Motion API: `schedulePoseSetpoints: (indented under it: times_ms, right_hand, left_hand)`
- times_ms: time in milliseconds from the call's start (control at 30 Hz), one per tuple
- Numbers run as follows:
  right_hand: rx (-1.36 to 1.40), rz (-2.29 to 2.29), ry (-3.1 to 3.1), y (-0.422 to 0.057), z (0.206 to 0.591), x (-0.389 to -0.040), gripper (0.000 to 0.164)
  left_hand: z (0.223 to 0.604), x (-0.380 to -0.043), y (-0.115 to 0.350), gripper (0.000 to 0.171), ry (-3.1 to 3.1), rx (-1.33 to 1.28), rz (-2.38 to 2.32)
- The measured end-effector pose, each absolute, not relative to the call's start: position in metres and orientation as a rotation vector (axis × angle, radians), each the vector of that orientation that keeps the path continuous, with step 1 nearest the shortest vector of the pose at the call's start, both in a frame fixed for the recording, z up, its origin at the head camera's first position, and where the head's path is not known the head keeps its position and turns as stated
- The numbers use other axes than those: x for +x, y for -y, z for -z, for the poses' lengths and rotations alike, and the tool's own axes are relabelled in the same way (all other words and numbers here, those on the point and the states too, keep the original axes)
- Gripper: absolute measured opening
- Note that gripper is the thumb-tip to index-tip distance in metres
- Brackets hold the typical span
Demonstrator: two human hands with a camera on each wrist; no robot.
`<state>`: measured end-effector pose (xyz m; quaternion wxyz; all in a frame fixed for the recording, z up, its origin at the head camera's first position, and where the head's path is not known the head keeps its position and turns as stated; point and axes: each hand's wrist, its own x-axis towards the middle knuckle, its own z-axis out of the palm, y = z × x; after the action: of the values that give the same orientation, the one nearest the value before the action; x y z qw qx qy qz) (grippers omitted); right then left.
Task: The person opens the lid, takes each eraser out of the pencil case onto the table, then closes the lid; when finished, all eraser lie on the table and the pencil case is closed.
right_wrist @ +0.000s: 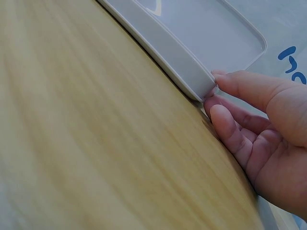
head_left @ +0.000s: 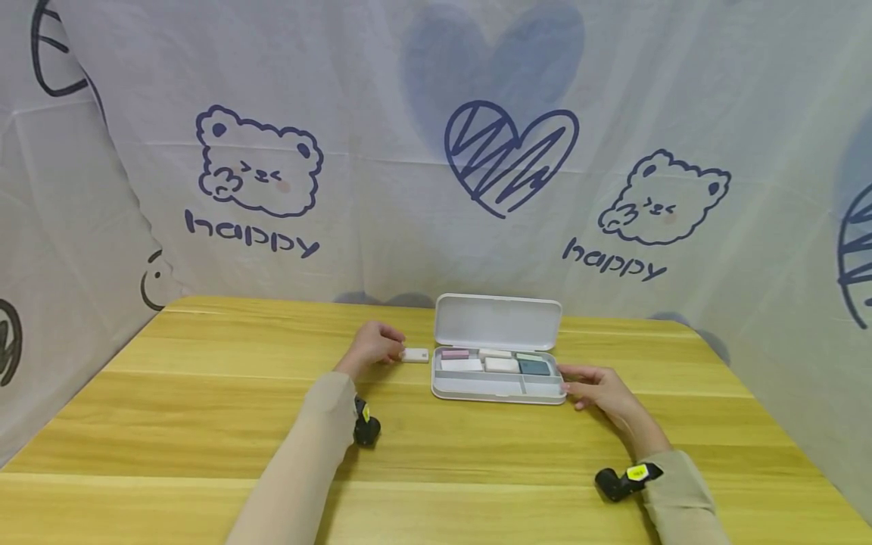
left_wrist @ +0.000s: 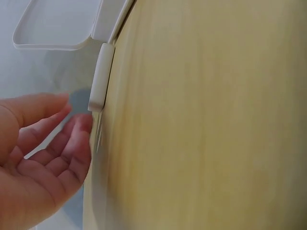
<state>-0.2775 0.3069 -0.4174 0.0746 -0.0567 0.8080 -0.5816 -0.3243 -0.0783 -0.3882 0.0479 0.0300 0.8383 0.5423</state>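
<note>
A white pencil case (head_left: pixel 470 390) lies on the table with its lid (head_left: pixel 499 322) raised at the back. Pink, white, pale green and dark teal eraser-like blocks (head_left: pixel 535 367) fill its rear part; the front compartments hold none. Left of the case lies a white eraser-like block (head_left: pixel 415 355) with a small dark mark. My left hand (head_left: pixel 376 344) is right beside that block's left end. In the left wrist view, a gap shows between thumb and fingers (left_wrist: pixel 79 127), nothing gripped. My right hand (head_left: pixel 599 390) holds the case's right end with thumb and fingertips (right_wrist: pixel 223 117).
The wooden table (head_left: pixel 436 477) extends around the case. Behind it hangs a pale curtain (head_left: pixel 381 197) with bear and heart drawings. Both wrists carry small black cameras (head_left: pixel 366 431).
</note>
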Motion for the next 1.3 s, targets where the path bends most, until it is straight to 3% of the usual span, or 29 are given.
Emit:
schedulePoseSetpoints:
  times_ms: [333,1300]
  right_hand:
    - [-0.169,1.745,-2.420,-0.308,0.417,-0.277,0.049]
    - [-0.190,1.747,-2.427,-0.308,0.418,-0.278,0.049]
  left_hand:
    - [0.383,-0.325,0.066,0.013,-2.659,0.018,-1.732]
    - [0.374,-0.322,0.021,0.016,-2.624,0.260,-1.590]
